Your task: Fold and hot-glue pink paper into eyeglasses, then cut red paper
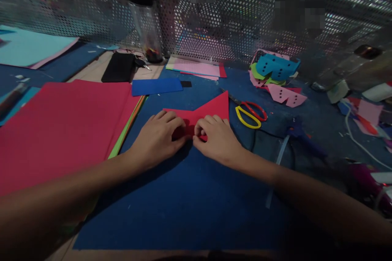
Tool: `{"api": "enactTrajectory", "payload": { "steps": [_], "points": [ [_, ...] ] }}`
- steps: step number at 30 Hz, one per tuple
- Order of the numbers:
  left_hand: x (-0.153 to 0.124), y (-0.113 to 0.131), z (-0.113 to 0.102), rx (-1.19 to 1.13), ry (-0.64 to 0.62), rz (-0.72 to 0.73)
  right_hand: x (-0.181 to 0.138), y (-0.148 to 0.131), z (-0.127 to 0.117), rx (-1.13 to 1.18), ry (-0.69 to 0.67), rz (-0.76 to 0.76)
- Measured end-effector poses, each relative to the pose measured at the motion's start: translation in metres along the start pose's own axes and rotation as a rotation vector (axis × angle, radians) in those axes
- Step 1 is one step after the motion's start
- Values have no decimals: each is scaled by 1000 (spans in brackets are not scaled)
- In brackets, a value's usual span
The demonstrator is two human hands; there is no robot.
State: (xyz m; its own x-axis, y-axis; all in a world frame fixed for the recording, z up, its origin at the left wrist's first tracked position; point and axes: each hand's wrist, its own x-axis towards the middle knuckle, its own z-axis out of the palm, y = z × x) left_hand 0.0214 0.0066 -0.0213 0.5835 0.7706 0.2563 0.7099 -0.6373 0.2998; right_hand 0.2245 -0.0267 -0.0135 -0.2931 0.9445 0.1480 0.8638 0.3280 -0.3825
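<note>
A piece of red paper [211, 108] with a pointed upper right corner lies on the dark blue sheet [190, 204] in front of me. My left hand [163, 136] is closed on its lower left edge, with the fingers curled. Right beside it, my right hand [216, 136] pinches the lower edge, thumb and forefinger pressed together. The two thumbs nearly meet at the middle. Part of the paper is hidden under both hands. Scissors [249, 114] with one red and one yellow handle loop rest just right of the paper.
A stack of red sheets [67, 118] covers the left side. Behind are a blue strip [157, 87], a black phone-like object [118, 67], a clear bottle [147, 28] and dotted paper cutouts [277, 67]. To the right lies a blue glue gun [301, 132] with its cord, before a perforated metal screen [226, 16].
</note>
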Motion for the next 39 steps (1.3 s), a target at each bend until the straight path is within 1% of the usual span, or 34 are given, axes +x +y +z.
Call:
{"api": "enactTrajectory", "payload": {
  "steps": [7,19,30,39],
  "points": [
    [-1,2,-1,-3,14,-3,-3,3,-4,4,-4,-15],
    [-1,1,-4,-18,-23,-15,-16,30,-18,30,-45,40],
    [-1,-2,-3,-2,-5,12,-38,52,-32,39,-33,90],
    [-2,-2,-3,-20,-18,-14,-49,59,-32,61,9,87]
  ]
}}
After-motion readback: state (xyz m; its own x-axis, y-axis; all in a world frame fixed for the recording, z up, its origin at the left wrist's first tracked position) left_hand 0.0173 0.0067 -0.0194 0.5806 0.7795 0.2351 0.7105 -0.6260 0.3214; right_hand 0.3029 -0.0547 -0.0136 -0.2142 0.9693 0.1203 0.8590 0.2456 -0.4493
